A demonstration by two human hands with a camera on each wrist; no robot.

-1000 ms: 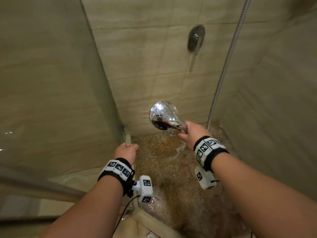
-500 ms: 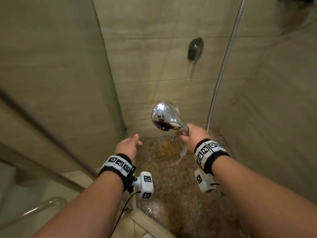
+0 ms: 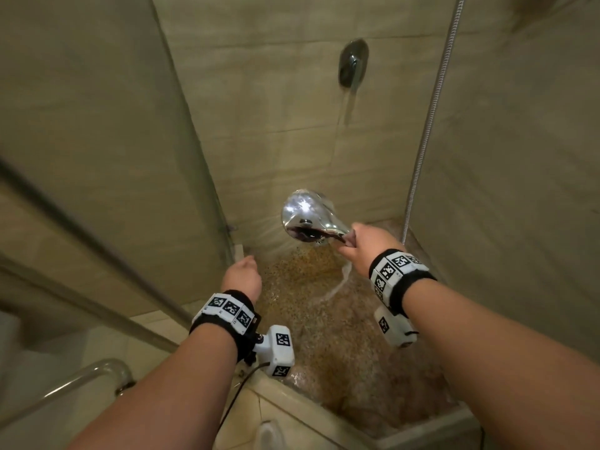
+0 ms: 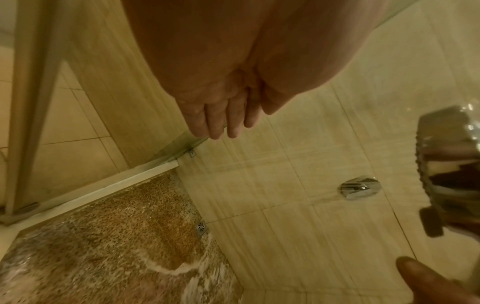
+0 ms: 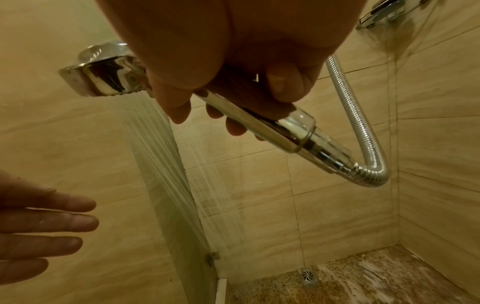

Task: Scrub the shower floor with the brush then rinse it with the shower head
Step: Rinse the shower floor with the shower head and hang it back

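- We hold the shower head (image 3: pixel 306 217) in our right hand (image 3: pixel 363 251). Our fingers (image 5: pixel 233 127) wrap all the way round its shiny handle, and our thumb is curled over it too.
- The round end of the shower head is up in the air, over the far edge of the shower floor (image 3: pixel 324 326). Its face points down.
- Thin lines of water (image 5: pixel 155 144) come out of it and fall near the glass wall (image 3: pixel 113 157).
- A bendy silver hose (image 5: pixel 363 133) comes out of the end of the handle. It loops round and goes up the wall.
- Our left hand (image 3: pixel 242 280) holds nothing. Its fingers (image 4: pixel 221 123) are out nearly straight and close together. It hangs in the air near the glass wall, over the left edge of the floor.
- The shower floor is brown and speckled. It is wet, and white foamy water runs across it.
- A small metal drain (image 4: pixel 201 227) sits at the far edge of the floor, right by the back wall.
- A shiny tap handle (image 3: pixel 353 64) is on the back wall, high over the drain.
- A low tile step (image 3: pixel 292 414) runs along the near edge of the floor.
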